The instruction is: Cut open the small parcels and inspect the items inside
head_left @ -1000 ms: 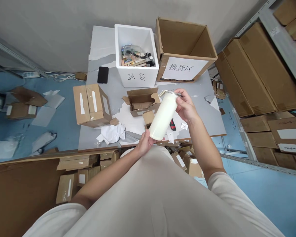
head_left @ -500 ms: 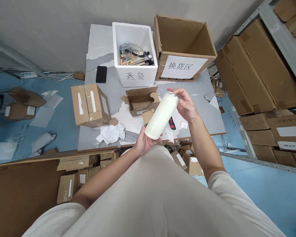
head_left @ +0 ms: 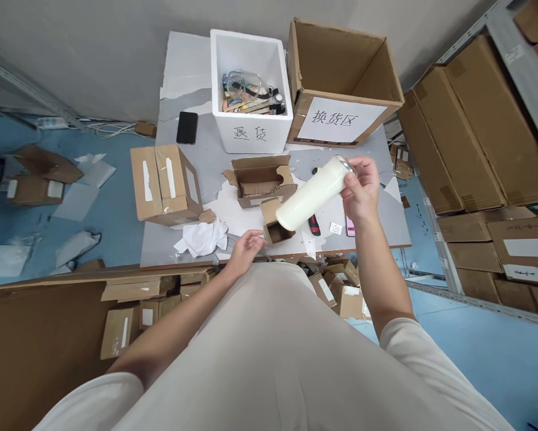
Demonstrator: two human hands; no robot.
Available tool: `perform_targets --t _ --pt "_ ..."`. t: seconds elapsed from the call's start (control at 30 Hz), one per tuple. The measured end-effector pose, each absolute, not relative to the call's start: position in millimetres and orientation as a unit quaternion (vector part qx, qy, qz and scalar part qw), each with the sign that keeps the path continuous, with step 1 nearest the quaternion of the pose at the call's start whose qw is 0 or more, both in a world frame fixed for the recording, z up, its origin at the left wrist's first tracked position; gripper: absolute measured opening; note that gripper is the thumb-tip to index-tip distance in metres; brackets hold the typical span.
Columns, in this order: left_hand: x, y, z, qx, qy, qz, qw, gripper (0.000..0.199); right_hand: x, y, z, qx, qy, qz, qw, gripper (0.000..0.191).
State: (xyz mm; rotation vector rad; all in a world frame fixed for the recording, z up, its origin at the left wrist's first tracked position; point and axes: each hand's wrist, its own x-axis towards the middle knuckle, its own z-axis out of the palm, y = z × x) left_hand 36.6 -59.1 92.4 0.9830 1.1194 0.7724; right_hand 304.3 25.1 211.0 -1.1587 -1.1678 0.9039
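Holding one cream tumbler (head_left: 312, 194) tilted above grey table (head_left: 376, 209), our right hand (head_left: 362, 190) grips its rim end alone. Our left hand (head_left: 246, 248), fingers loosely spread, has let go of tumbler base since half a second ago. Two bins behind: white foam box (head_left: 251, 133) holds goggles and small items; labelled cardboard box (head_left: 340, 78) looks bare inside.

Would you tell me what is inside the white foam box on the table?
The white foam box holds clear goggles on flat packets and small dark items; whatever lies beneath them is covered.
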Motion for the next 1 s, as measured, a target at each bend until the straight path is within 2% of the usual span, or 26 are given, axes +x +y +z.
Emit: perform_targets --t 0.03,0.1,0.17,0.27,0.4,0.53,0.87,1.0 --pt "30 -58 84 0.48 0.534 0.342 0.606 0.074 304 23 207 -0.507 -0.497 0.37 0.599 0.046" --pt "26 -56 70 0.546 0.576 0.327 0.513 0.099 300 18 195 -0.522 -0.492 0.344 0.605 0.046" --pt "33 -51 59 0.585 0.57 0.309 0.488 0.124 291 12 180 -0.534 -0.497 0.328 0.601 0.047" --pt "54 -42 50 0.59 0.533 0.331 0.508 0.134 280 2 160 -0.538 -0.513 0.308 0.593 0.046" --pt "73 -37 45 0.556 0.502 0.375 0.546 0.121 278 -10 153 -0.539 -0.538 0.275 0.587 0.044" --pt "74 -37 43 0.553 0.508 0.383 0.537 0.104 276 -22 154 -0.551 -0.574 0.262 0.546 0.044" --pt "72 -35 43 0.589 0.515 0.361 0.507 0.09 237 -43 132 -0.554 -0.681 0.244 0.413 0.037" --pt "72 -33 43 0.566 0.515 0.378 0.521 0.083 222 -48 124 -0.577 -0.718 0.21 0.328 0.033"
